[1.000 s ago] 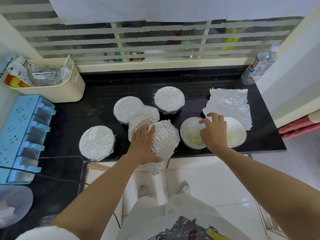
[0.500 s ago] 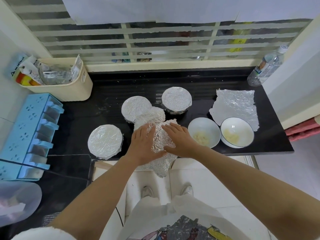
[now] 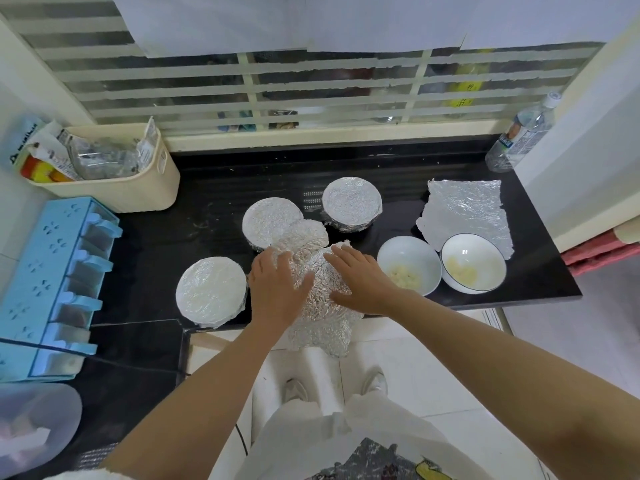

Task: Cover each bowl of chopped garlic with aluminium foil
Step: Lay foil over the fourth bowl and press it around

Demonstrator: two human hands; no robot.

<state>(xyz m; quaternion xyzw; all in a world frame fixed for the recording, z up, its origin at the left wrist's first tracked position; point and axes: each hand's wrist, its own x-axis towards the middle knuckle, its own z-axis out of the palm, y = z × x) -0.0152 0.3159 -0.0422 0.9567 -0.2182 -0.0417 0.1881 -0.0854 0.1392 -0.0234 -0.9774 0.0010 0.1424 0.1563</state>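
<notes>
A crumpled foil sheet (image 3: pixel 320 306) drapes over a bowl at the counter's front edge; the bowl itself is hidden. My left hand (image 3: pixel 277 289) and my right hand (image 3: pixel 360 282) press flat on this foil from either side. Three foil-covered bowls stand around it: one at the left (image 3: pixel 211 291), one behind (image 3: pixel 268 223), one further back (image 3: pixel 351 204). Two uncovered white bowls with chopped garlic sit to the right, the nearer (image 3: pixel 408 265) and the blue-rimmed one (image 3: pixel 472 263). A loose foil sheet (image 3: pixel 465 211) lies behind them.
The black counter (image 3: pixel 207 202) holds a cream basket of packets (image 3: pixel 114 178) at the back left and a water bottle (image 3: pixel 519 136) at the back right. A blue compartment rack (image 3: pixel 52 282) stands at the left. White floor tiles lie below the counter edge.
My right hand left the uncovered bowls and moved left onto the draped foil. Both hands now press it down, and the left hand has slid slightly lower on the sheet.
</notes>
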